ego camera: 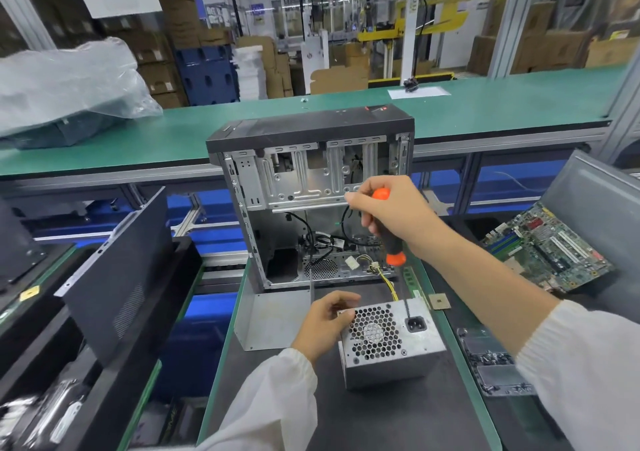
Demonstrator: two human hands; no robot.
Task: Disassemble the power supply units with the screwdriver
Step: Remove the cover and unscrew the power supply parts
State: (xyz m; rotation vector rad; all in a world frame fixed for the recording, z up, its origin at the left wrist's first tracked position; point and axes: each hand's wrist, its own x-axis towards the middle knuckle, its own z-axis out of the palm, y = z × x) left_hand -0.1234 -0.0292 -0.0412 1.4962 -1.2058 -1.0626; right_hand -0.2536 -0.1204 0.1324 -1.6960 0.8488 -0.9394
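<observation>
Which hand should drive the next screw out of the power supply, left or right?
Right. The right hand already grips the screwdriver, raised above the power supply. The left hand grips the unit's top left corner, steadying it.

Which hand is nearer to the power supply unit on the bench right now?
Left. The left hand grips the top left corner of the power supply unit. The right hand is raised above and behind it, in front of the open computer case, holding the screwdriver.

An open computer case (311, 194) stands upright on the bench. A green motherboard (550, 248) leans at right. A plastic-wrapped bundle (65, 83) lies far left, cardboard boxes (162, 69) behind.
</observation>
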